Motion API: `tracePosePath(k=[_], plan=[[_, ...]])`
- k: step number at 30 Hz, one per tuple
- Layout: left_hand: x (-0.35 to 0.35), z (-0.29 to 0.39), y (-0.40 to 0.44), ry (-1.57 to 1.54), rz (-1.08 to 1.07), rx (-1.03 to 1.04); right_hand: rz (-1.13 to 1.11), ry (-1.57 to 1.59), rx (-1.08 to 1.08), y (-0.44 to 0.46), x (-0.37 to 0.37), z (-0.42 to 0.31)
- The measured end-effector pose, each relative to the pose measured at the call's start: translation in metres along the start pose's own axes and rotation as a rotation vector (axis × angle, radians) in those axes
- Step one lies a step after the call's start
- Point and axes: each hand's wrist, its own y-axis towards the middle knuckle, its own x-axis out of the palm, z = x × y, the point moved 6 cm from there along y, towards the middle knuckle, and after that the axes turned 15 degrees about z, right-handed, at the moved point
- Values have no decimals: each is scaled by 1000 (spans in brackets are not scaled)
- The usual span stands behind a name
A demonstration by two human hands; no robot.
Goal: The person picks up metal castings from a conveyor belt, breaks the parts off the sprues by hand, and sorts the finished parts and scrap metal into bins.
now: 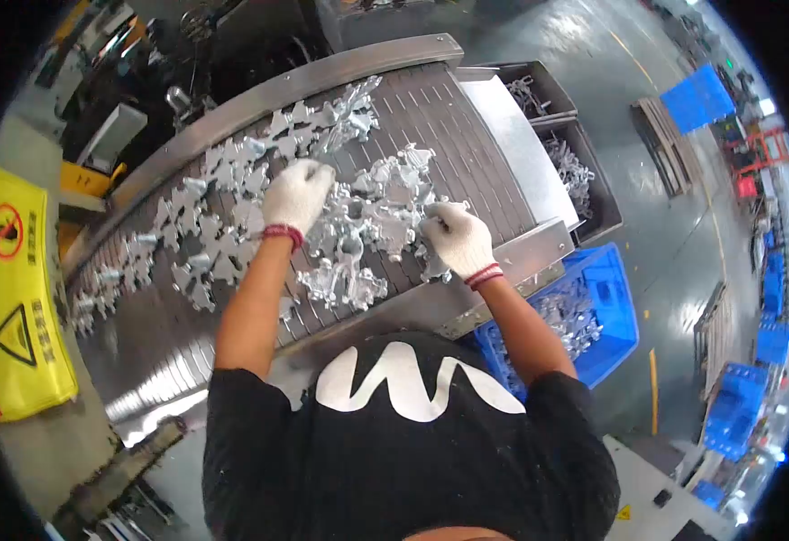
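Note:
Silvery cast metal parts [349, 236] lie in clusters on a slatted conveyor [458, 135]. My left hand [299, 196], in a white glove with a red cuff, has its fingers curled at the left edge of the middle cluster; what they hold, if anything, is hidden. On the right side of that cluster is my right hand [458, 236], gloved the same way, with fingers bent down against a casting. Its fingertips are partly hidden, and a grip cannot be made out. More castings [232, 225] spread to the left of my left hand.
Right of the conveyor's end stand dark bins [606, 194] with metal parts. A blue crate [624, 298] with castings sits near my right forearm. Metal side rails [277, 87] border the belt. A yellow warning sign [20, 298] stands far left; wooden pallets [662, 149] lie on the floor.

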Motion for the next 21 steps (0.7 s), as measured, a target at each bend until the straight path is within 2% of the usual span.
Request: tracePosePath(k=[2,3,4,5,6,8,9,10,12,13,14,16,17,18,19,20,21], plan=[[-6,-14,6,-259,-26,-146,126,84,-42,2,-7,2],[1,-39,15,-374,54,-139,156,73,-24,5,-15,-1],[-17,-31,11,-362,94,-122,192,153,17,8,-20,-2],[-35,-22,5,-347,129,-104,85,254,181,8,-23,6],[-33,-31,4,-438,95,-216,-22,350,348,9,-31,3],[-38,-45,-4,-398,151,-298,-99,427,362,16,-24,16],[-47,-43,-9,-494,175,-294,-126,432,365,16,-30,9],[-56,-45,-14,-516,265,-292,-163,493,481,12,-35,-4],[-68,-64,-17,-522,382,-302,23,194,-182,8,-37,-24],[-76,-69,-22,-489,373,-363,-106,180,110,0,-36,-41],[-84,-74,-26,-449,359,-423,-91,151,-50,-10,-21,-40],[-73,-125,-20,-416,410,-327,-362,306,148,-21,-9,-42],[-73,-140,-21,-387,430,-313,-378,425,175,-20,4,-13],[-76,-141,-30,-459,371,-402,-255,372,249,-15,-12,-14],[-81,-141,-35,-448,299,-421,7,230,148,-2,-31,-14],[-84,-145,-40,-438,224,-443,93,289,333,0,-34,3],[-73,-170,-41,-526,224,-386,107,66,221,5,-41,-8]])
